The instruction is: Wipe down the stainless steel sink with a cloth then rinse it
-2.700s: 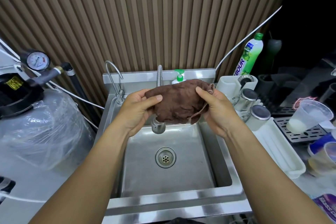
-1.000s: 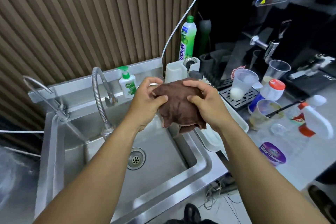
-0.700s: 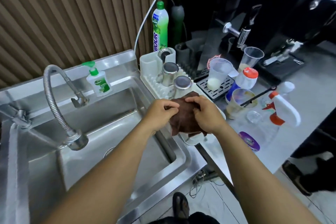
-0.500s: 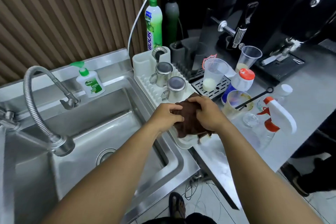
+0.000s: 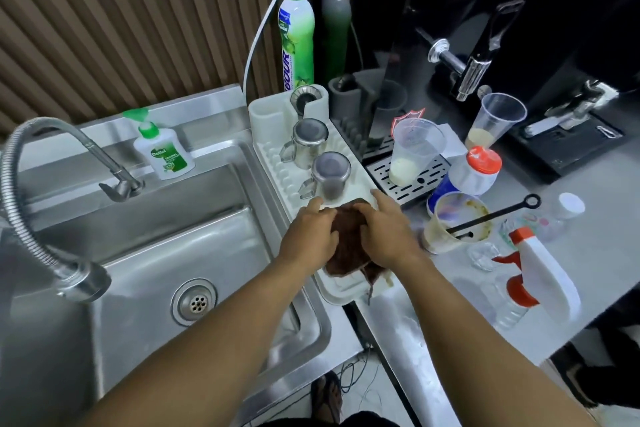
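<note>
Two steel mugs [image 5: 329,175] stand just beyond the cloth [image 5: 348,243].

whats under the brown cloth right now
The brown cloth sits on the near end of the white drying rack, with the left hand and right hand on it. Anything beneath the cloth is covered.

Bunched brown cloth [image 5: 348,243] on white rack [image 5: 277,163]

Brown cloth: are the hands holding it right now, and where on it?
Yes. Both hands grip the bunched brown cloth over the white drying rack: left hand on its left side, right hand on its right.
</note>
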